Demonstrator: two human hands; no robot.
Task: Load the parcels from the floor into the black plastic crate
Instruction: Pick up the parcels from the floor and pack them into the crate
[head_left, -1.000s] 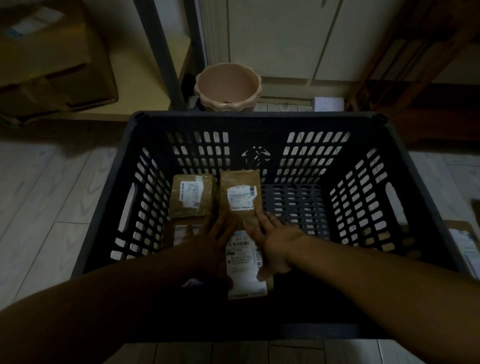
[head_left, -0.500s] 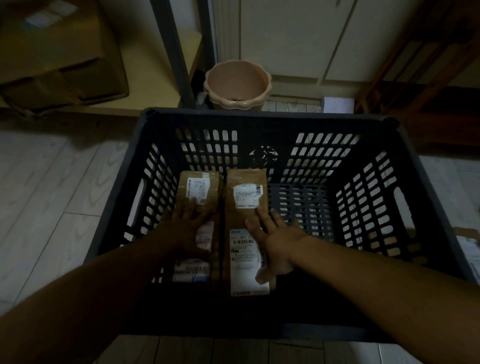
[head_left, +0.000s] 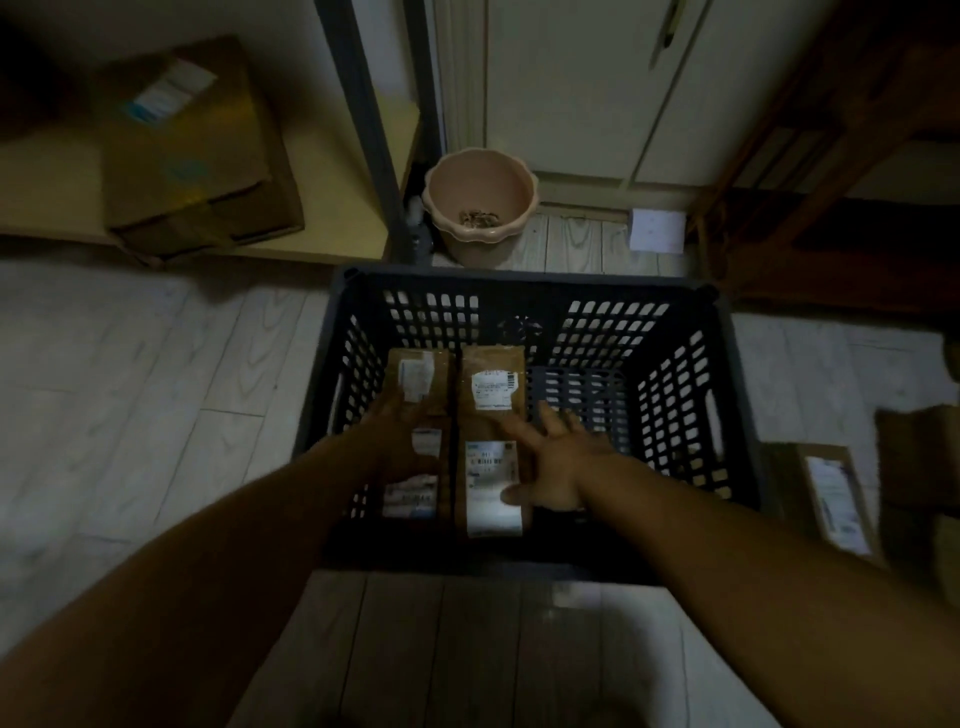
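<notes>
The black plastic crate (head_left: 737, 395) stands on the floor in front of me. Several brown parcels with white labels lie flat in two rows on its left half: a far left parcel (head_left: 415, 374), a far right one (head_left: 491, 387), a near left one (head_left: 415, 491) and a near right one (head_left: 493, 488). My left hand (head_left: 397, 441) lies flat on the left row, fingers spread. My right hand (head_left: 556, 462) hovers with fingers apart at the right edge of the near right parcel. More parcels (head_left: 831, 493) lie on the floor to the crate's right.
A pink plastic pot (head_left: 480, 208) stands just behind the crate beside a dark metal post (head_left: 363, 119). A large cardboard box (head_left: 192, 150) sits on a low shelf at the back left. Dark wooden furniture (head_left: 831, 171) fills the back right. A pale wood-plank floor lies on both sides.
My view has pulled back and up, so the crate looks smaller. My left hand slid from the middle onto the left row; my right hand lifted off the near right parcel.
</notes>
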